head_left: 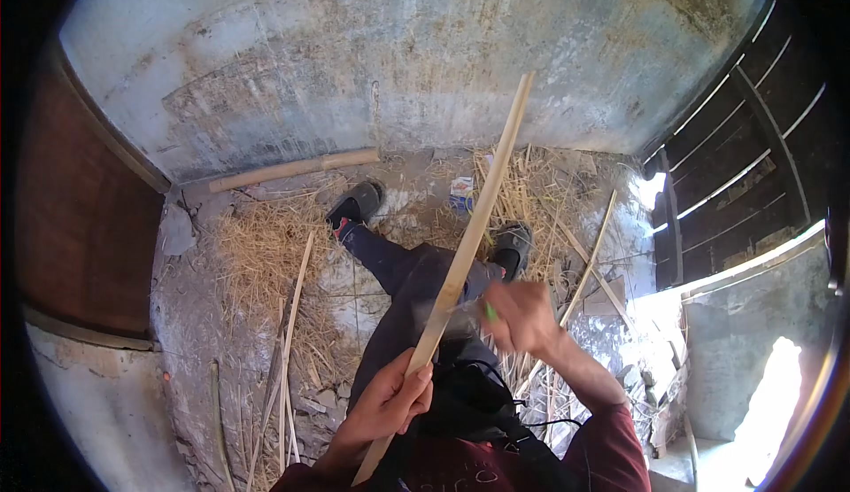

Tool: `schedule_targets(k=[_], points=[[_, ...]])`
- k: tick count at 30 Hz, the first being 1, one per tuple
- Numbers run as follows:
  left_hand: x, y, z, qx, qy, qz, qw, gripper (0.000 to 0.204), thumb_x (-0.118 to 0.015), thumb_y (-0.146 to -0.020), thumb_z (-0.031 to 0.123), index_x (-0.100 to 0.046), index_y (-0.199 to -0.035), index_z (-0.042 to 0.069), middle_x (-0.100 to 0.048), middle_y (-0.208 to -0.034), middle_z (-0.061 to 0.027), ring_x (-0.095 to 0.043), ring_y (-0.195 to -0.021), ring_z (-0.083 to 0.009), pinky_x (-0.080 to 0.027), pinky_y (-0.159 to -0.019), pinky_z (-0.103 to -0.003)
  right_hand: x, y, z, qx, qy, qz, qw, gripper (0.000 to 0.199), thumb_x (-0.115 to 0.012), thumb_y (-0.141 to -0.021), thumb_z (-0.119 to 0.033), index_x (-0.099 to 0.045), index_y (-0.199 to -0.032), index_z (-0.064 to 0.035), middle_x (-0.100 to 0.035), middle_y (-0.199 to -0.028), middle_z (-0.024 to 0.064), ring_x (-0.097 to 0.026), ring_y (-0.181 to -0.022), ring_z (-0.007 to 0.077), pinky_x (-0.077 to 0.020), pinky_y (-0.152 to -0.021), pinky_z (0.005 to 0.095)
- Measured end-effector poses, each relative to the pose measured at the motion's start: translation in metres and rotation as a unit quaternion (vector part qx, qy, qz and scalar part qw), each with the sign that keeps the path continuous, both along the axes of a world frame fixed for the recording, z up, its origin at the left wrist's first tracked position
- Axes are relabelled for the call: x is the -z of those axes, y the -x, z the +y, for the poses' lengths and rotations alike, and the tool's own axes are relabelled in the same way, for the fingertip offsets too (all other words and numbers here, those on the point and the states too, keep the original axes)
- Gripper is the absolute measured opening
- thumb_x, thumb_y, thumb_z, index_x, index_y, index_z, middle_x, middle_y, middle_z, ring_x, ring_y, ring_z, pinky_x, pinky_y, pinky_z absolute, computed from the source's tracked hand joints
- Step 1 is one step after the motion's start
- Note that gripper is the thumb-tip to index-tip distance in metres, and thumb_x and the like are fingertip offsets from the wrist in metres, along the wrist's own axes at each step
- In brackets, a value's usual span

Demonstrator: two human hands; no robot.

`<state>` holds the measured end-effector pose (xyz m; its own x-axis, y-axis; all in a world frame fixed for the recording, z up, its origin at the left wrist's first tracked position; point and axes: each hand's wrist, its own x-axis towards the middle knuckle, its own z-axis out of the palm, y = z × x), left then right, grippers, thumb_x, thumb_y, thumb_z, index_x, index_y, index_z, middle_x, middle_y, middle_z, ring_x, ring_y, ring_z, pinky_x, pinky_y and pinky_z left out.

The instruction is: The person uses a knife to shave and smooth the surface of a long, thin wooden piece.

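A grey, stained concrete wall [398,58] fills the upper part of the view, with a dark wooden door [80,226] on the left and a dark slatted gate [753,164] on the right. Below them the dirt floor [190,315] carries dry straw [266,262] in loose heaps. One thick bamboo pole [297,170] lies along the foot of the wall. Several thin split strips [297,297] lie scattered on the floor; an exact count cannot be made among the straw. The person sits with legs stretched out in dark trousers, and two dark sandals [357,201] point toward the wall.

One long bamboo strip [478,217] runs aslant from the lower middle up toward the wall, passing over the lap. The left hand [390,399], its forearm coming in from the lower edge, is wrapped around the strip's lower part, fingers curled over it and thumb on top. The right hand [522,315] is blurred, closed in a fist around a tool with a green handle [489,311], just beside the strip at mid-length. Whether the tool's blade touches the strip cannot be told.
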<state>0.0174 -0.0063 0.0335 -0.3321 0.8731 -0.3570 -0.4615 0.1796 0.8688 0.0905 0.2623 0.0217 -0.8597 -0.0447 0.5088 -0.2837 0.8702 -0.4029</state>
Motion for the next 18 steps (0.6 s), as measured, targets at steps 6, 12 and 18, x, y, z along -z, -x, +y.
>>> schedule_targets(k=[6, 12, 18], points=[[0.001, 0.001, 0.000, 0.002, 0.000, 0.010, 1.000, 0.025, -0.041, -0.117, 0.028, -0.049, -0.125, 0.006, -0.046, -0.066, 0.0023, -0.036, -0.043, -0.0027, -0.035, -0.041, -0.020, 0.012, 0.009, 0.001, 0.060, 0.012, -0.039, 0.997, 0.045, -0.050, -0.109, -0.049, -0.056, -0.095, -0.0059, -0.058, -0.069, 0.0149, -0.061, -0.056, 0.0395, -0.0467, -0.050, 0.0461], [-0.007, 0.001, 0.005, 0.011, 0.002, 0.025, 1.000, 0.029, -0.038, -0.117, 0.035, -0.049, -0.112, 0.009, -0.044, -0.062, 0.0017, -0.033, -0.043, -0.0047, -0.034, -0.041, -0.023, 0.011, 0.006, 0.003, 0.054, -0.009, -0.012, 0.998, 0.047, -0.051, -0.109, -0.050, -0.055, -0.091, -0.0067, -0.058, -0.069, 0.0134, -0.061, -0.055, 0.0378, -0.0468, -0.050, 0.0458], [-0.005, -0.003, 0.006, 0.010, 0.008, 0.031, 0.999, 0.028, -0.039, -0.117, 0.034, -0.049, -0.115, 0.008, -0.043, -0.063, 0.0019, -0.033, -0.043, -0.0046, -0.034, -0.041, -0.023, 0.011, 0.007, 0.014, 0.040, -0.022, -0.012, 0.999, 0.048, -0.052, -0.107, -0.052, -0.056, -0.091, -0.0075, -0.057, -0.068, 0.0121, -0.060, -0.053, 0.0370, -0.0467, -0.049, 0.0448]])
